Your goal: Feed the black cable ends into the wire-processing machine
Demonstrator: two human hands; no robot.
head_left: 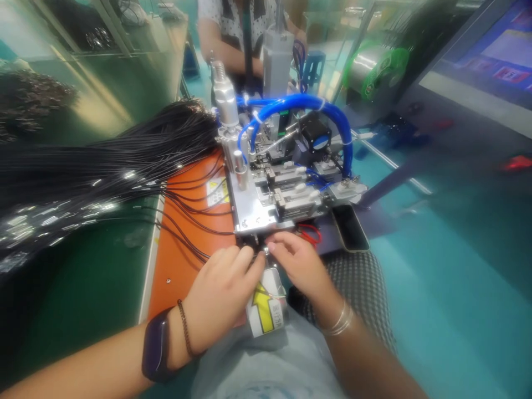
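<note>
At the near edge of a metal bench machine (260,208), my two hands work close together. My left hand (224,282) is closed, its fingers curled round a black cable (187,242) that runs in across the orange tabletop (166,299). My right hand (297,263) is closed too, with thumb and forefinger pinched just below the machine's front plate; what lies in that pinch is too small to make out. Between my wrists sits a white label with a yellow arrow (264,313).
A thick bundle of black cables (124,160) with shiny ends lies to the left. Blue air hoses (307,102) arch over the machine. A phone (350,227) lies at its right. Behind stands another person (233,50); a green-rimmed spool (369,72) is at the back right.
</note>
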